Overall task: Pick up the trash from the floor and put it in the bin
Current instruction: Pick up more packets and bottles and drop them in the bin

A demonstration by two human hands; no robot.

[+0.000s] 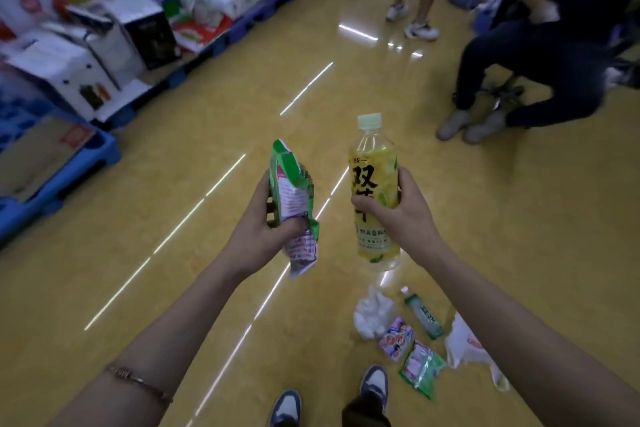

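Head view, mid-frame: the left hand is gripping a green snack bag; the right hand is clutching a yellow drink bottle upright.

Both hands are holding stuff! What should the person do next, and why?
Probably turn to look for the bin and drop both things in. The left hand grips a green wrapper and the right hand grips a yellow bottle, so neither can take more. No bin shows here, and a tissue, small bottle, pink packet, green packet and white bag lie on the floor.
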